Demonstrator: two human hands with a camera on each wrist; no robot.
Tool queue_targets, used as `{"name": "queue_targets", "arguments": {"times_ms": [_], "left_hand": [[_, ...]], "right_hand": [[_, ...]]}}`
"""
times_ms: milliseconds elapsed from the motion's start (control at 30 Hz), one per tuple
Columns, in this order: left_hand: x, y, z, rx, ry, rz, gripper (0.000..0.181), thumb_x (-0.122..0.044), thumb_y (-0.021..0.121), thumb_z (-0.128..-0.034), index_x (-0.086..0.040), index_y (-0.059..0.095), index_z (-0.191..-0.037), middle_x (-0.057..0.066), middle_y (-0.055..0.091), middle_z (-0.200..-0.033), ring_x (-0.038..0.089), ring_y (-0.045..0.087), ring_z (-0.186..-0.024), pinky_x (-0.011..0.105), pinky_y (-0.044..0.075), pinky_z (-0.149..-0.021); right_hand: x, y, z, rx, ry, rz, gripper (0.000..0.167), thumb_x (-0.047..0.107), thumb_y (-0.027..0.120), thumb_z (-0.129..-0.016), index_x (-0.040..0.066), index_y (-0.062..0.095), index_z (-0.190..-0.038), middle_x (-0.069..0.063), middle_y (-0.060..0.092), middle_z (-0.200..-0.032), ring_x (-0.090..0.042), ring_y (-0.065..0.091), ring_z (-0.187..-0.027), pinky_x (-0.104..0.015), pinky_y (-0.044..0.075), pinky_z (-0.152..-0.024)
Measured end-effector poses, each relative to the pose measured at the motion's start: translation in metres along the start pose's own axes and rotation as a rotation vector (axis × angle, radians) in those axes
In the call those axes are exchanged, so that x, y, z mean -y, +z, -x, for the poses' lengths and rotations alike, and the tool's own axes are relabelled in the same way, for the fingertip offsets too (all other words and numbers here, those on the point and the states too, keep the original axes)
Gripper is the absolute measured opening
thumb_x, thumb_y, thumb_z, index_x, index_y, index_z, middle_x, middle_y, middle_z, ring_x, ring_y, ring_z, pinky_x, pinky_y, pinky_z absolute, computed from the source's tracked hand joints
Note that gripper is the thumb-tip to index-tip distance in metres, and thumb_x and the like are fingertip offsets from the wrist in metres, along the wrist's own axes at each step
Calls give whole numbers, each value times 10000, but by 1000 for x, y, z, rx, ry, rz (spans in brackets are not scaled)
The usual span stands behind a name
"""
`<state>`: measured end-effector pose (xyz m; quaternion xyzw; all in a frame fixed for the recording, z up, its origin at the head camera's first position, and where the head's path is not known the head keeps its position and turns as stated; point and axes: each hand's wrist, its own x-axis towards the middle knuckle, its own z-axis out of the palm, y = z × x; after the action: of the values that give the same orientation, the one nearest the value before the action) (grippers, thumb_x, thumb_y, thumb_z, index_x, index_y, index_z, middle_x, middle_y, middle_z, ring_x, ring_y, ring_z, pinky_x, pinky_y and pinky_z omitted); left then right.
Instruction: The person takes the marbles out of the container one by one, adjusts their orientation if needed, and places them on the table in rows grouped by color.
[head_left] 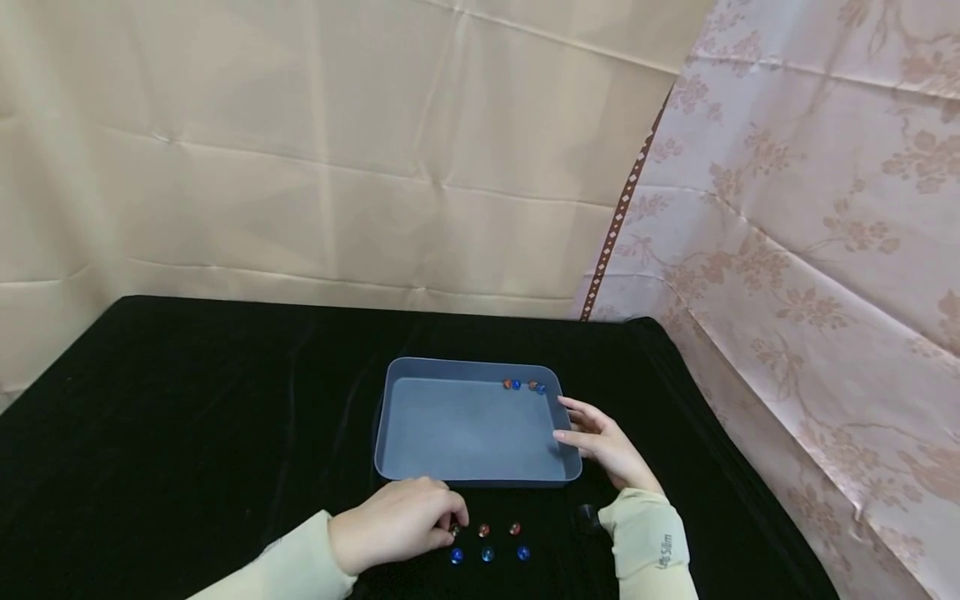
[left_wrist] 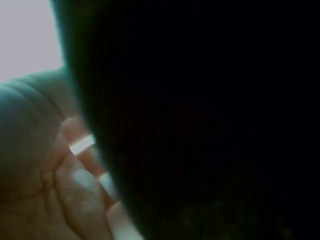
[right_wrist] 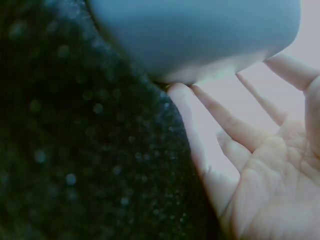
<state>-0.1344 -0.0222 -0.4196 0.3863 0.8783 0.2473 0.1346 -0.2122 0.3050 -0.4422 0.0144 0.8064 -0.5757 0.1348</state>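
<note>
A blue-grey rectangular tray (head_left: 465,425) lies on the black cloth, with several orange and blue marbles (head_left: 517,384) in its far right corner. My right hand (head_left: 603,450) grips the tray's right side; in the right wrist view its fingertips meet the tray's lower edge. In front of the tray, my left hand (head_left: 405,518) pinches an amber-brown marble (head_left: 454,529) between thumb and fingers. Beside it sit two reddish marbles (head_left: 483,530), with three blue marbles (head_left: 487,554) in a row nearer me. The left wrist view is mostly dark, showing part of the palm.
A black cloth (head_left: 210,417) covers the table. Behind it hangs a cream curtain (head_left: 315,150), and a pink floral curtain (head_left: 810,233) runs along the right. A small dark object (head_left: 588,518) shows at the right sleeve.
</note>
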Motion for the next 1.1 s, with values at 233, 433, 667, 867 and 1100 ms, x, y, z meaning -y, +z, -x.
{"name": "queue_targets", "arguments": {"times_ms": [233,433,667,867,1100], "left_hand": [[-1,-7,1,-5,6,22,148,-128,745,-871,-194,717,-1000,-181,573,-702,-55,487,-644,175,440,-606],[-4,-19,0,-14,17,27,142,-77,722,-862,-174,722,-966,-182,573,-675,-56,484,-625,167,439,-597],[-11,-32,-1,5,-7,30,91,-148,723,-883,-165,727,-972,-173,585,-666,-51,495,-588,169,439,-565],[-16,-42,-7,-20,-11,8,104,-238,722,-906,-167,735,-980,-171,592,-670,-39,492,-586,184,428,-531],[-18,-53,-15,-39,-49,12,120,-283,715,-906,-188,737,-976,-128,682,-804,-16,559,-674,198,454,-563]], "right_hand": [[0,0,0,0,-1,0,615,224,688,-928,186,435,-1488,-208,402,-1527,-381,493,-1327,-440,531,-962],[1,-1,0,11,-6,-2,618,229,673,-940,171,415,-1499,-224,384,-1533,-384,488,-1331,-428,533,-958],[2,-1,1,11,3,-4,620,228,672,-939,175,413,-1499,-219,389,-1530,-376,491,-1329,-422,533,-958],[2,-1,1,17,-7,-5,618,212,660,-947,162,401,-1506,-229,384,-1531,-372,496,-1324,-416,535,-956],[2,-2,2,22,-9,-9,621,221,659,-949,160,396,-1508,-230,374,-1537,-370,489,-1329,-414,531,-960]]}}
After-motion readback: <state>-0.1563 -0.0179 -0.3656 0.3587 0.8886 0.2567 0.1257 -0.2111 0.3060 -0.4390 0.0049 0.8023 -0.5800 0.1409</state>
